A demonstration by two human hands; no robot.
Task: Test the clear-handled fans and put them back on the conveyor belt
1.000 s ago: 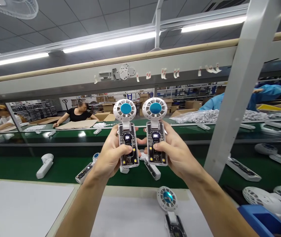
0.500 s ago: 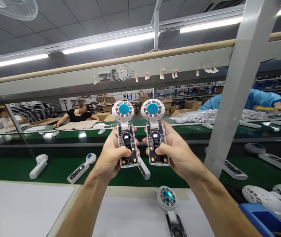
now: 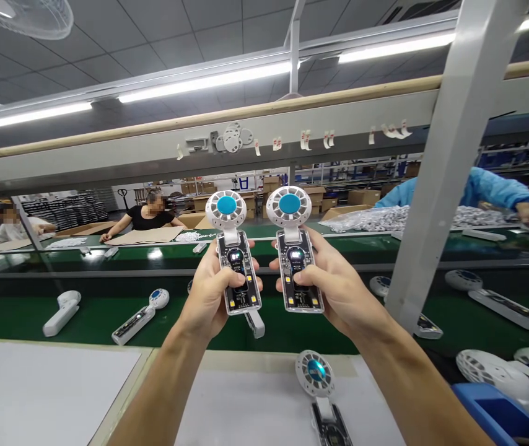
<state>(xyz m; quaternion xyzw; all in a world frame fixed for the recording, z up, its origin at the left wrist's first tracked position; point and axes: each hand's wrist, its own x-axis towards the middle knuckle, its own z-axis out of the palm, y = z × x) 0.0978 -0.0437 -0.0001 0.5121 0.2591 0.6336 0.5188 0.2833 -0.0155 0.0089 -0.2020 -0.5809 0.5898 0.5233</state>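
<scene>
My left hand (image 3: 211, 282) is closed around a handheld fan (image 3: 241, 297) with a white round head, a blue disc and a clear-fronted handle that shows a dark circuit board. A matching handheld fan (image 3: 302, 294) is in the grip of my right hand (image 3: 334, 279). Both fans stand upright side by side, a small gap between them, and each thumb presses on the front of its handle. Small displays glow on both boards. Below them, on a white sheet (image 3: 236, 402), lies a third fan (image 3: 323, 406), its lower end cut off by the frame.
Several fans, such as one at left (image 3: 134, 322), lie on a green conveyor belt (image 3: 92, 328). A blue bin (image 3: 492, 402) stands at lower right beside white fan heads (image 3: 497, 371). A grey post (image 3: 441, 186) rises at right. Co-workers sit across the belt, one in blue sleeves (image 3: 501, 186).
The belt's fans have shifted left. The left hand's fan has moved slightly left and the right hand's slightly right, widening the gap. The displays look different.
</scene>
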